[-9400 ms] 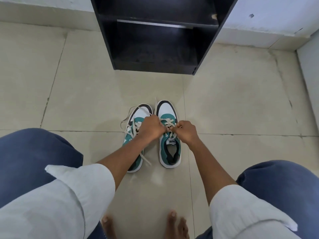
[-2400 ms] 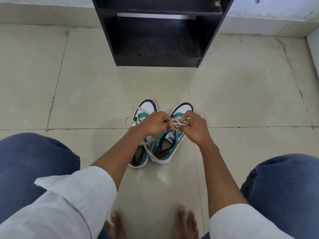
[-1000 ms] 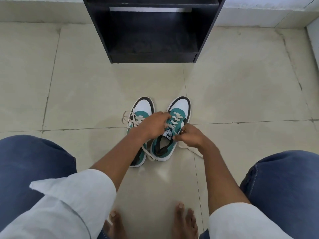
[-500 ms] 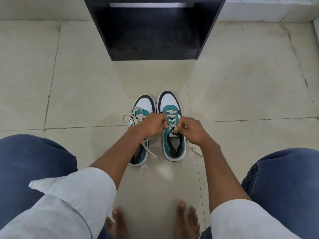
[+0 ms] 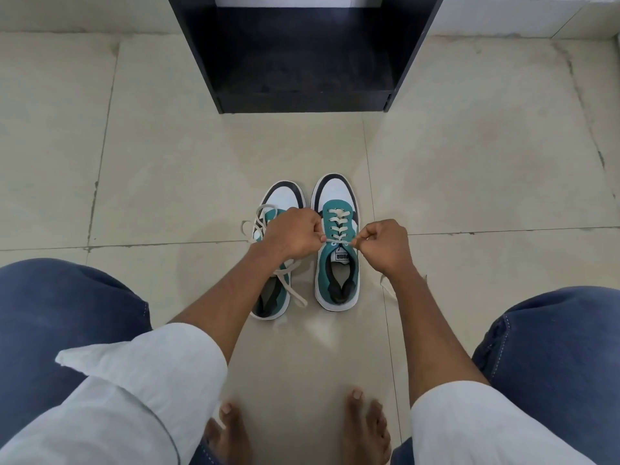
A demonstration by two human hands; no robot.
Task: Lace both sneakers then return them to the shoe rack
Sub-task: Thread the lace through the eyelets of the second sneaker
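Right now both hands, left hand [image 5: 295,234] and right hand [image 5: 385,245], pinch the cream lace [image 5: 339,226] taut across the teal-and-white right sneaker [image 5: 337,283] on the tiled floor; uneven pulling could slacken the crossings or tip it against the loose-laced left sneaker [image 5: 273,297].

right sneaker [image 5: 337,243]: straightened beside left one | hands: left hand [image 5: 293,234], right hand [image 5: 385,246] drawn apart | lace [image 5: 339,242]: pulled taut

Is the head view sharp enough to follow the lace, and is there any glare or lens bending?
Head view: the lace between left hand and right hand is sharp; soft sheen on the floor below the sneakers; wide-angle bending splays the shoe rack sides.
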